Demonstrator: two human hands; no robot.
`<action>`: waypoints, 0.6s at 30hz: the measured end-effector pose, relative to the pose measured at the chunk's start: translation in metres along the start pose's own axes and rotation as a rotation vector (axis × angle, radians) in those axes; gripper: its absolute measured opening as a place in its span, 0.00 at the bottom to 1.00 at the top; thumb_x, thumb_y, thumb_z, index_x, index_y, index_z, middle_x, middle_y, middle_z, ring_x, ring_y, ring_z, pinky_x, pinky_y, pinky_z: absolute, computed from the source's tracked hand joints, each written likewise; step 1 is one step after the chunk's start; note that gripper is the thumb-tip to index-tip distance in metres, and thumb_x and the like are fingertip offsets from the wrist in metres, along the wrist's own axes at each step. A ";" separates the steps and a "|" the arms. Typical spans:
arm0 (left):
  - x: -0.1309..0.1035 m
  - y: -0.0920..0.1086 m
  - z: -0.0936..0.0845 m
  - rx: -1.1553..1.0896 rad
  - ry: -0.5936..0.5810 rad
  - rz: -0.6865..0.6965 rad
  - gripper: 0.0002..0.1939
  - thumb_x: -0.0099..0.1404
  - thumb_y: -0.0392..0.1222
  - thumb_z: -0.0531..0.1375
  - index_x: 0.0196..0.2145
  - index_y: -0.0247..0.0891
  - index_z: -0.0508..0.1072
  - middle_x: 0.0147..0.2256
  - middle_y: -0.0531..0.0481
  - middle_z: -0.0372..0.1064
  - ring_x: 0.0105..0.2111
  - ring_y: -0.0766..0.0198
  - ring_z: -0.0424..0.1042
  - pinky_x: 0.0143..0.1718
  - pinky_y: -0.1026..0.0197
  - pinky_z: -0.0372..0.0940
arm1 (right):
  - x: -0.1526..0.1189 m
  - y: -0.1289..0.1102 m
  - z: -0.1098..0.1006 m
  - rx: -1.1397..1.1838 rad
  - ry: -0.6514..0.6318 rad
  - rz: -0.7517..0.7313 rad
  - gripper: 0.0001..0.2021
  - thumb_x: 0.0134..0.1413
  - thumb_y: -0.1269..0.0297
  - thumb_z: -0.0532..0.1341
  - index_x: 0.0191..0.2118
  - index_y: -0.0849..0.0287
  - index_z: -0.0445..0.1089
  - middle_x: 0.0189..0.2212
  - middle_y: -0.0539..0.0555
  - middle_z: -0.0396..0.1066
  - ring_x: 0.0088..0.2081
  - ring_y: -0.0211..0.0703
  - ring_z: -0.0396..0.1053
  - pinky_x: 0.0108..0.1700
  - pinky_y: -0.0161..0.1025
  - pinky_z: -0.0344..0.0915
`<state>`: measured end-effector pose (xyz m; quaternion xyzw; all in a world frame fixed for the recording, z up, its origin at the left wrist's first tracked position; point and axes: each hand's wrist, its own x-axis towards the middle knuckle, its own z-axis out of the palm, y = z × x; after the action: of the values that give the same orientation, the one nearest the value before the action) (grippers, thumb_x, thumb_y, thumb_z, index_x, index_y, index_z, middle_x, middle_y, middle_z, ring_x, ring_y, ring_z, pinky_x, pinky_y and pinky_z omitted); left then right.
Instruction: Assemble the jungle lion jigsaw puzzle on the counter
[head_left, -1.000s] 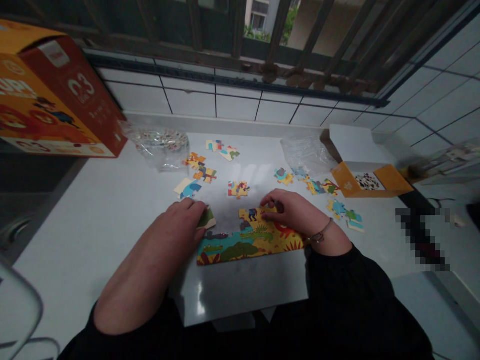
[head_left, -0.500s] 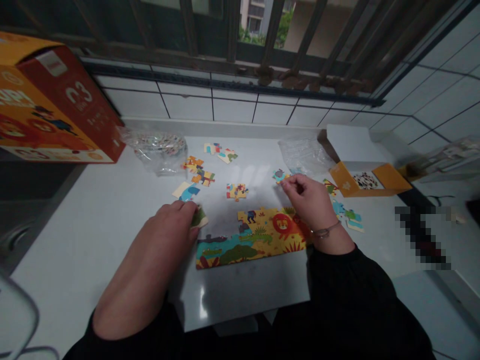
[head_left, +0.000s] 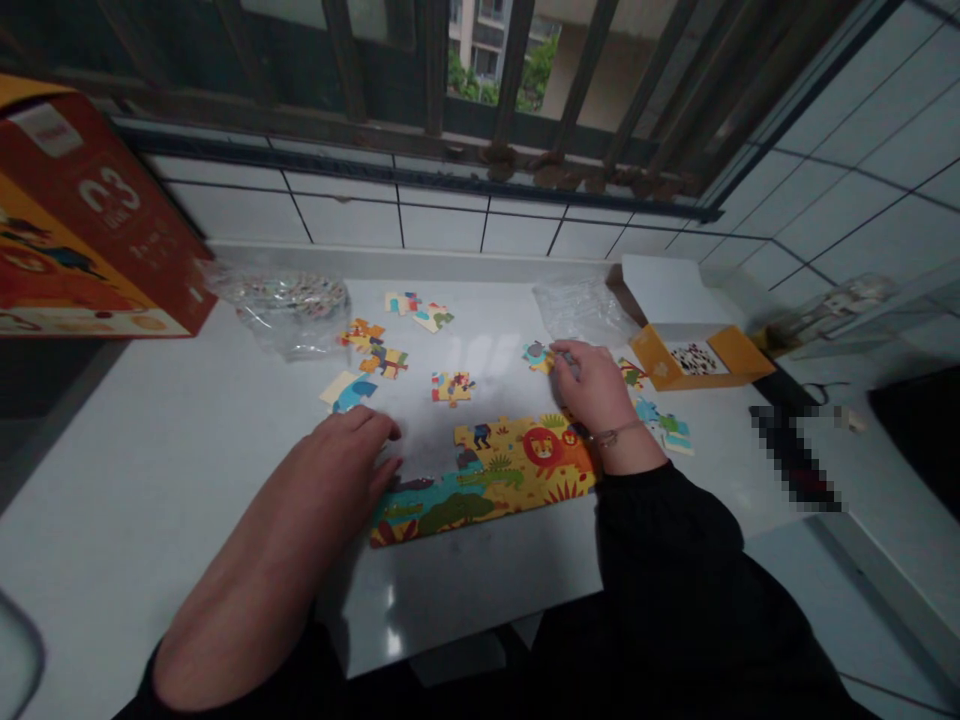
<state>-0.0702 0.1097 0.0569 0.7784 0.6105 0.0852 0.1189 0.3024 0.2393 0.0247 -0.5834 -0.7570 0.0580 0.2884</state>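
A partly joined puzzle (head_left: 495, 475) with lions and crocodiles lies on the white counter. At its left end, my left hand (head_left: 352, 455) has thumb and fingers apart, with no piece visible between them. Just above the hand is a blue and cream piece (head_left: 351, 392). My right hand (head_left: 596, 390) is over the upper right of the puzzle, its fingertips beside a teal and grey piece (head_left: 535, 354); whether they hold something is hidden. Between the hands sits a loose piece with a figure (head_left: 452, 387). Orange pieces (head_left: 375, 350) lie at the upper left.
A large orange box (head_left: 97, 220) stands at the left, beside a clear bag of pieces (head_left: 292, 305). An empty-looking plastic bag (head_left: 581, 308) and an open small orange box (head_left: 701, 358) are at the back right. Further pieces (head_left: 664, 422) lie right of my right hand.
The green piece at my left fingertips is no longer visible, and that hand's fingers have parted. The view has shifted, so most things appear further left.
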 end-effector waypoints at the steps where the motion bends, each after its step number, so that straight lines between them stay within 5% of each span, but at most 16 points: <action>1: 0.000 -0.001 0.001 -0.001 -0.006 -0.003 0.11 0.72 0.42 0.61 0.48 0.40 0.81 0.50 0.38 0.81 0.49 0.45 0.78 0.55 0.44 0.73 | 0.002 -0.001 0.005 -0.030 -0.059 -0.039 0.15 0.71 0.66 0.59 0.55 0.58 0.80 0.55 0.65 0.83 0.57 0.62 0.77 0.65 0.59 0.66; 8: -0.002 0.000 0.001 0.089 -0.090 -0.023 0.08 0.72 0.41 0.61 0.44 0.39 0.81 0.47 0.38 0.81 0.46 0.45 0.79 0.51 0.47 0.73 | 0.000 -0.004 0.002 -0.062 -0.208 -0.102 0.06 0.67 0.61 0.68 0.42 0.56 0.82 0.46 0.61 0.84 0.50 0.58 0.78 0.59 0.55 0.70; 12: -0.005 0.002 -0.002 0.102 -0.092 -0.046 0.09 0.74 0.37 0.59 0.45 0.40 0.81 0.48 0.39 0.80 0.46 0.47 0.79 0.50 0.49 0.73 | -0.003 -0.006 -0.002 0.078 -0.283 -0.171 0.07 0.67 0.69 0.65 0.45 0.55 0.82 0.52 0.59 0.84 0.54 0.55 0.80 0.61 0.55 0.72; 15: -0.007 0.004 -0.007 0.104 -0.076 -0.105 0.14 0.75 0.32 0.55 0.45 0.41 0.81 0.48 0.39 0.79 0.46 0.48 0.78 0.47 0.50 0.72 | -0.005 -0.007 -0.003 0.099 -0.230 -0.221 0.16 0.67 0.74 0.60 0.53 0.54 0.81 0.61 0.60 0.80 0.62 0.55 0.76 0.67 0.58 0.70; 18: -0.007 0.006 -0.010 0.131 -0.071 -0.155 0.15 0.75 0.32 0.54 0.45 0.41 0.81 0.47 0.38 0.78 0.44 0.47 0.78 0.45 0.49 0.72 | -0.006 -0.010 0.000 0.003 -0.112 -0.153 0.12 0.69 0.66 0.62 0.53 0.57 0.80 0.53 0.65 0.80 0.58 0.61 0.76 0.64 0.61 0.71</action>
<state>-0.0688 0.1020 0.0679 0.7376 0.6685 0.0082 0.0954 0.2943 0.2305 0.0265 -0.5192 -0.8143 0.0693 0.2501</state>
